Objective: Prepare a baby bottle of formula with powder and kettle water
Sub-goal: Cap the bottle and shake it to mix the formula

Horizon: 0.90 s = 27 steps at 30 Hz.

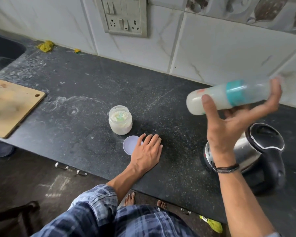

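The task looks close to done, judging by the contents of the baby bottle (pixel 234 94): it is cloudy white from end to end, so powder and water both appear to be inside. Its teal collar is in place and it lies tipped nearly on its side in the air, which suggests the mixing shake is the step in hand. The right hand (pixel 229 129) has its grip clamped on the bottle, thumb across the near side of the body and fingers wrapped behind the collar and neck. The base sticks out to the left of the grip and the top end points right, past the fingertips. That end is too blurred to tell whether a teat or cap sits on it. Directly below this grip, on the worktop (pixel 92 93), stands the steel kettle (pixel 256 147) with its lid down. Well down and left of the grip is the powder jar (pixel 120 120), open, with a scoop (pixel 120 115) lying in the powder. Its lid (pixel 131 145) rests flat just near of it. The left hand (pixel 147 151) lies spread on the worktop with fingers straight, holding nothing, right beside that lid; whether it touches the rim I cannot tell. What seems left is closing the jar and setting the bottle down.
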{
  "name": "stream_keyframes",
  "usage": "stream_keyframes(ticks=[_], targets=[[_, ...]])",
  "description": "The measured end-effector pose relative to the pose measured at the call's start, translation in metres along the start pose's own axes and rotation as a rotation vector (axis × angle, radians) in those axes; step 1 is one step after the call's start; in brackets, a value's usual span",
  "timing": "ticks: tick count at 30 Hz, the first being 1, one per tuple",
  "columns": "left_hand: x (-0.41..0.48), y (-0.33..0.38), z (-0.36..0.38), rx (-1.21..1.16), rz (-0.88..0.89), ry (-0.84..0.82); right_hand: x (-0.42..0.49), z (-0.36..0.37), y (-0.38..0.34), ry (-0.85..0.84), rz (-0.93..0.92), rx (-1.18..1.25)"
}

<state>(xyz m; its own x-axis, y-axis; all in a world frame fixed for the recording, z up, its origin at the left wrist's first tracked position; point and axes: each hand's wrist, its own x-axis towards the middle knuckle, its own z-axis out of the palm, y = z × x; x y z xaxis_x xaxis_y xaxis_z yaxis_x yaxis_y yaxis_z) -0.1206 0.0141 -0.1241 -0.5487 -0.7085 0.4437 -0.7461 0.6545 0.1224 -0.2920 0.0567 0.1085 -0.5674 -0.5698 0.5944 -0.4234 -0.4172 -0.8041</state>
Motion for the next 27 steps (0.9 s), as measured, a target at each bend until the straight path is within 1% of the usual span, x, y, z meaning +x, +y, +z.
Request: stream_keyframes(ticks=[2, 3, 4, 6, 7, 8, 11, 12, 15, 16, 17, 19, 20, 21, 23, 24, 25, 27], targets=[[-0.002, 0.0, 0.0, -0.006, 0.004, -0.006, 0.0, 0.001, 0.007, -0.129, 0.057, -0.132], [-0.001, 0.0, 0.0, -0.013, 0.005, -0.007, -0.001, -0.001, 0.009, -0.158, 0.08, -0.166], [-0.001, 0.0, 0.0, -0.017, 0.008, -0.007, -0.004, -0.001, 0.006, -0.139, 0.083, -0.139], [0.0, 0.0, 0.001, -0.007, -0.001, -0.002, -0.006, 0.002, 0.0, -0.001, 0.044, 0.011], [0.0, 0.0, 0.001, -0.003, -0.007, -0.007, -0.007, 0.003, 0.0, 0.039, 0.037, 0.051], [0.001, -0.001, 0.0, -0.001, -0.005, -0.012, -0.007, 0.005, 0.003, 0.036, 0.044, 0.042], [-0.001, 0.0, 0.0, -0.009, 0.002, -0.011, -0.006, 0.004, 0.01, -0.117, 0.098, -0.135], [0.0, 0.0, 0.0, -0.012, 0.007, -0.011, -0.008, 0.002, 0.007, -0.093, 0.102, -0.116], [0.001, 0.001, 0.0, 0.002, -0.003, -0.015, -0.005, 0.002, -0.004, 0.092, 0.037, 0.078], [0.001, 0.0, 0.0, 0.003, -0.005, -0.022, -0.004, 0.001, -0.002, 0.102, 0.034, 0.084], [0.001, 0.0, 0.0, 0.002, -0.002, -0.026, -0.002, 0.001, 0.0, 0.07, 0.04, 0.049], [-0.001, 0.0, 0.001, -0.002, -0.004, -0.029, -0.002, -0.002, 0.008, -0.07, 0.065, -0.096], [-0.001, 0.0, 0.001, -0.005, -0.004, -0.03, -0.004, -0.004, 0.009, -0.083, 0.074, -0.116], [-0.001, 0.0, 0.001, -0.005, -0.002, -0.031, -0.006, -0.005, 0.003, -0.053, 0.067, -0.08], [0.001, 0.001, 0.002, 0.004, -0.013, -0.037, -0.006, -0.002, -0.006, 0.084, 0.029, 0.064], [0.001, 0.001, 0.001, 0.005, -0.017, -0.046, -0.005, -0.001, -0.006, 0.114, 0.021, 0.09], [0.001, 0.0, 0.0, 0.005, -0.014, -0.051, -0.004, 0.0, -0.004, 0.1, 0.029, 0.071], [0.0, 0.0, 0.0, 0.009, -0.01, -0.053, -0.004, 0.0, 0.005, -0.055, 0.071, -0.098]])
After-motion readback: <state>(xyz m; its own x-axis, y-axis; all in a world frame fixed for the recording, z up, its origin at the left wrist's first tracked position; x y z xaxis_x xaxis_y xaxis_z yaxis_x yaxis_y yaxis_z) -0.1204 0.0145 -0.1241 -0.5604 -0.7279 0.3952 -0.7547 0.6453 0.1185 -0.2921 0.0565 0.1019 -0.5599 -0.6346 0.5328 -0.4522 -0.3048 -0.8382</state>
